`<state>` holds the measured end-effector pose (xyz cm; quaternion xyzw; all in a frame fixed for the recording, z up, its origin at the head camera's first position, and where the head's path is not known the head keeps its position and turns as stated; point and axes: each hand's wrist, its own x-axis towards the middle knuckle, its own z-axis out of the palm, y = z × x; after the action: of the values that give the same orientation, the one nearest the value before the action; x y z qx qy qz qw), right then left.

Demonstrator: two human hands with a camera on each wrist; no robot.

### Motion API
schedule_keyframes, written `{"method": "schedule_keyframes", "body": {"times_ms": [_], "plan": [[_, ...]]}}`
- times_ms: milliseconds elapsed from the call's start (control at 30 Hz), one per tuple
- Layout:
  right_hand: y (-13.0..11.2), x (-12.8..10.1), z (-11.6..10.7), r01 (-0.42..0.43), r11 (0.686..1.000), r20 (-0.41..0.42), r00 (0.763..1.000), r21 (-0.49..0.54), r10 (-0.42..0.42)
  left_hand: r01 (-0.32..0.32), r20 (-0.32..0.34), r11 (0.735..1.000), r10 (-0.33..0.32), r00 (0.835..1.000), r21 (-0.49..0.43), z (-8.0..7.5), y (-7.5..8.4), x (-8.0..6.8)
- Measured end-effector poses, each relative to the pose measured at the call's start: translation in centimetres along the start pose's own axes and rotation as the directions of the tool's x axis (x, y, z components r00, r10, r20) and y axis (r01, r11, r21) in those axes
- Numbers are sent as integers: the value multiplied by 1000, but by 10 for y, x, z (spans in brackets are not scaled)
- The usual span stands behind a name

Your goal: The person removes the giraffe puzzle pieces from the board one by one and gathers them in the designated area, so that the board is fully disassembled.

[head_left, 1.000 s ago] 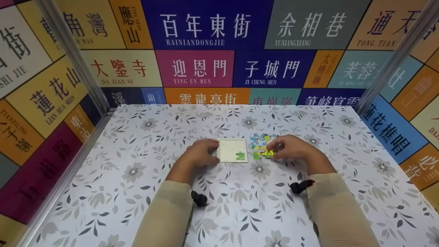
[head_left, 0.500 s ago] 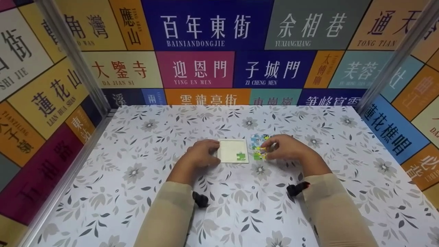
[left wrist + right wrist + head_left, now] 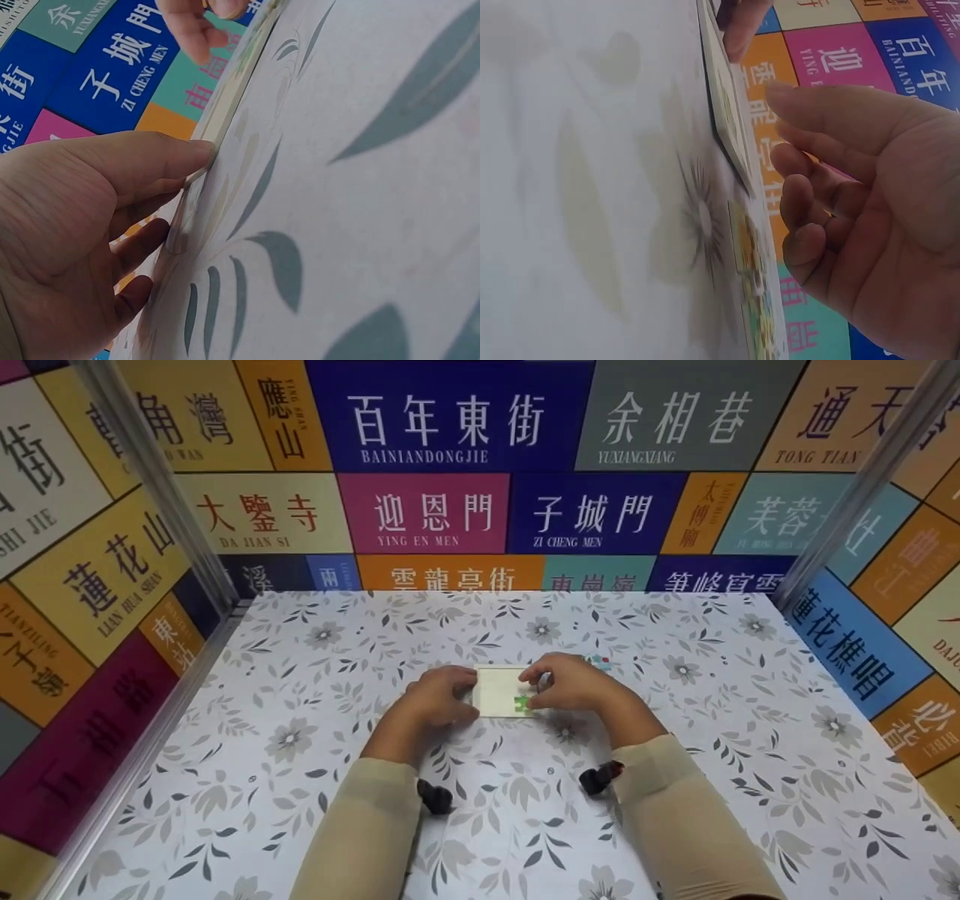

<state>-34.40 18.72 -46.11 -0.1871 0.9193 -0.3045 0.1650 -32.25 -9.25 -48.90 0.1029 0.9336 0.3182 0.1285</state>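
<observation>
My left hand (image 3: 435, 695) holds the left side of a pale, square puzzle tray (image 3: 496, 690). In the left wrist view, the thumb of that hand (image 3: 90, 195) presses the tray's edge (image 3: 222, 112). A green jigsaw piece (image 3: 520, 704) with a little yellow lies in the tray's near right corner. Over the tray's right side is my right hand (image 3: 574, 682), fingertips close to that piece. In the right wrist view, its thumb (image 3: 832, 109) lies over curled fingers; I cannot tell whether a piece is between them. Several loose jigsaw pieces (image 3: 748, 240) lie beside the tray.
A white cloth with grey flowers and leaves (image 3: 480, 825) covers the table. Behind it and at both sides stand panels of coloured blocks with lettering (image 3: 435, 514). A small black device (image 3: 435, 796) sits at the left wrist, another (image 3: 601, 778) at the right.
My right hand has moved left from the loose pieces to the tray's right side, and its forearm now hides most of the pieces. The left hand and tray have stayed put.
</observation>
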Motion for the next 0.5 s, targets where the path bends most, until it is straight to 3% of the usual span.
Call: {"method": "schedule_keyframes", "body": {"times_ms": [500], "plan": [[2,4,10,2,998,36,999,-71,1,-7,-8,1000,7,1000,-19,0,-2,-1]]}}
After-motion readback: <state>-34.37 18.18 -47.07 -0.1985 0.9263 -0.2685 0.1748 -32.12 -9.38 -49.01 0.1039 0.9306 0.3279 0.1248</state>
